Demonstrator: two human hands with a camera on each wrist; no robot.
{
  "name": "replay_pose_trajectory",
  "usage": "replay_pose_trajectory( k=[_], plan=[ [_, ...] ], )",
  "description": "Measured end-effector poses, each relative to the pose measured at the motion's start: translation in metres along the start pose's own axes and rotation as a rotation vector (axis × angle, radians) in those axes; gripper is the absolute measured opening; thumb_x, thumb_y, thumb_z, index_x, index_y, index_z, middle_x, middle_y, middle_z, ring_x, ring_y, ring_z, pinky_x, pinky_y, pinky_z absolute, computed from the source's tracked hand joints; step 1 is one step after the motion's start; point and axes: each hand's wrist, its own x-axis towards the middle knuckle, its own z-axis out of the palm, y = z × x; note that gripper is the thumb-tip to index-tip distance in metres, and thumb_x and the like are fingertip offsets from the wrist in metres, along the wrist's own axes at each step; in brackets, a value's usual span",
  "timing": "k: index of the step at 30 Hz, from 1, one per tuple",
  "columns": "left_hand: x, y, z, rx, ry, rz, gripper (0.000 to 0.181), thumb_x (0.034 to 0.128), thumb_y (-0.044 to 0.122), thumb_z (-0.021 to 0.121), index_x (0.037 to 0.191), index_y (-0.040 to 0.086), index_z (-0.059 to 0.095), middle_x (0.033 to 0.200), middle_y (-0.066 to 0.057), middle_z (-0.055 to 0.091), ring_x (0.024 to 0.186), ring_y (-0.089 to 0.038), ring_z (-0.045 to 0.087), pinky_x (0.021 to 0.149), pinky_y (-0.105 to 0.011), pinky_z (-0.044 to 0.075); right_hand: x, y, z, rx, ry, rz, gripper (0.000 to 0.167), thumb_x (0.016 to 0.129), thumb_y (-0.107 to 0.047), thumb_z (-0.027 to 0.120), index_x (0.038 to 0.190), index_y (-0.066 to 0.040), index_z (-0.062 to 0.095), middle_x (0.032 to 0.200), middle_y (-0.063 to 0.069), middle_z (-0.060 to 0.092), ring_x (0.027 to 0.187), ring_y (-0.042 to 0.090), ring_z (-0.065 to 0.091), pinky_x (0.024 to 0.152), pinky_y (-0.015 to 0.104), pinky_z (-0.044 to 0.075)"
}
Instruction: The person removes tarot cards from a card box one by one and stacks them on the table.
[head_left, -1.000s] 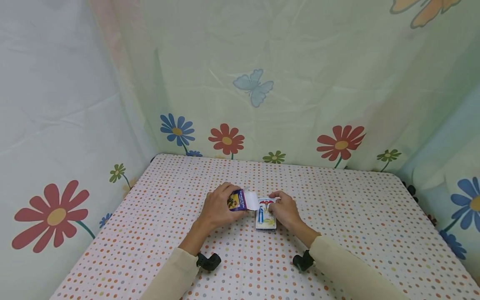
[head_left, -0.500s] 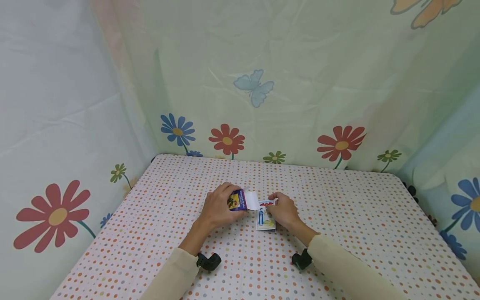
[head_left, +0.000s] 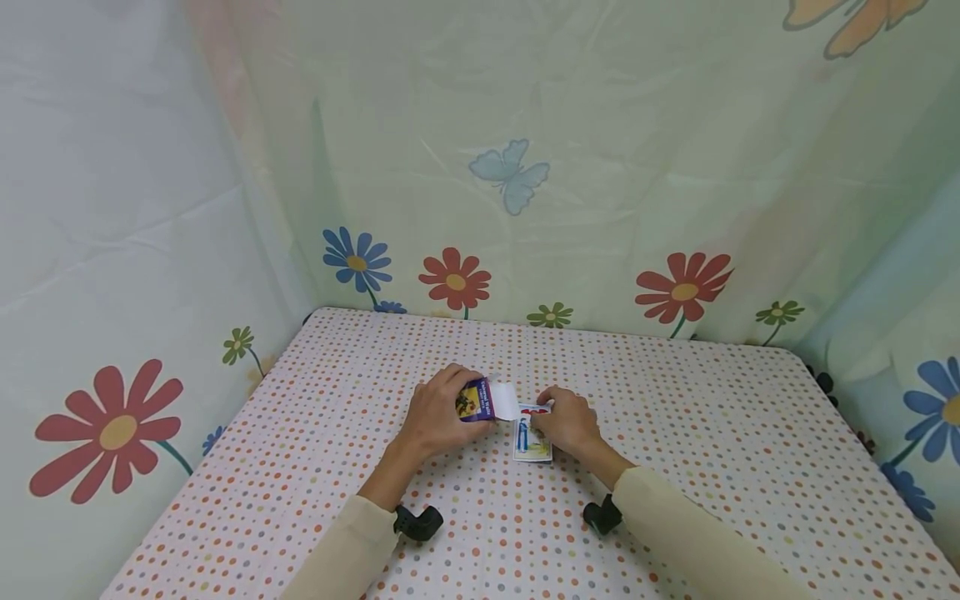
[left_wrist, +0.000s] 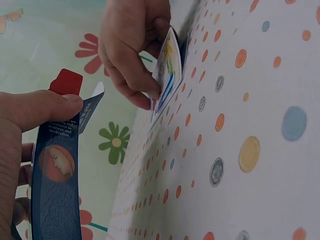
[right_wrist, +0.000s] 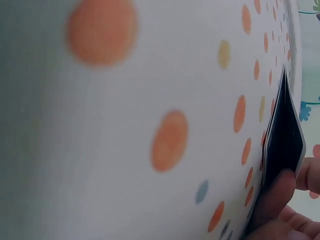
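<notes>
My left hand (head_left: 440, 412) grips a purple and yellow card box (head_left: 474, 401) by its sides, with the white flap (head_left: 505, 402) pointing right. In the left wrist view the box's dark blue side (left_wrist: 57, 195) shows a round picture of a face, and a red tab (left_wrist: 67, 82) sticks up. Just right of the box, my right hand (head_left: 570, 421) pinches illustrated cards (head_left: 533, 442) at their edge, picture side up. These tilt up off the cloth. Their dark underside (right_wrist: 285, 140) shows in the right wrist view, my thumb against it. How many are held cannot be told.
A polka-dot cloth (head_left: 360, 367) covers the table. Behind it hangs a pale curtain (head_left: 600, 167) printed with flowers and butterflies. Black wrist cameras (head_left: 418, 523) sit under both wrists.
My right hand has shifted slightly left and its fingers cover more of the top card's picture. The stack at its fingers looks thinner. My left hand and the box stay put.
</notes>
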Motion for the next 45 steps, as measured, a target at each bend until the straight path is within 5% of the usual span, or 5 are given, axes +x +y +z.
replay_pose_trajectory(
  k=[11, 29, 36, 45],
  plan=[
    [0.0, -0.0014, 0.0011, 0.009, 0.012, 0.012, 0.071, 0.0698, 0.048, 0.089, 0.13, 0.019, 0.065, 0.121, -0.001, 0.063, 0.1, -0.019, 0.061, 0.081, -0.043, 0.048, 0.0002, -0.0005, -0.0007, -0.049, -0.012, -0.024, 0.035, 0.085, -0.026, 0.077, 0.114, -0.008, 0.069, 0.064, 0.001, 0.055, 0.072, 0.022, 0.049, 0.072, 0.039, 0.036],
    [0.0, -0.0011, -0.0002, 0.006, -0.002, -0.002, 0.07, 0.071, 0.049, 0.087, 0.13, 0.019, 0.065, 0.121, 0.0, 0.064, 0.1, -0.018, 0.061, 0.083, -0.042, 0.048, 0.0002, 0.0036, -0.0019, -0.004, -0.014, -0.021, 0.035, 0.084, -0.024, 0.079, 0.113, -0.008, 0.07, 0.086, 0.005, 0.066, 0.079, 0.024, 0.056, 0.075, 0.041, 0.039],
    [-0.0005, -0.0004, -0.0003, 0.007, 0.002, -0.002, 0.07, 0.0708, 0.049, 0.087, 0.13, 0.02, 0.064, 0.121, 0.0, 0.063, 0.1, -0.018, 0.061, 0.082, -0.042, 0.048, -0.0002, 0.0023, -0.0005, 0.008, 0.012, -0.003, 0.037, 0.084, -0.026, 0.079, 0.116, -0.009, 0.069, 0.08, 0.004, 0.064, 0.064, 0.02, 0.056, 0.061, 0.034, 0.039],
    [0.0001, 0.0003, -0.0002, 0.002, 0.001, -0.006, 0.071, 0.0698, 0.048, 0.089, 0.13, 0.019, 0.064, 0.121, -0.001, 0.063, 0.101, -0.02, 0.061, 0.083, -0.043, 0.048, -0.004, -0.0009, 0.0012, 0.094, 0.128, -0.044, 0.029, 0.085, -0.021, 0.07, 0.111, -0.009, 0.068, 0.076, 0.004, 0.056, 0.069, 0.022, 0.048, 0.061, 0.035, 0.035]
  ],
)
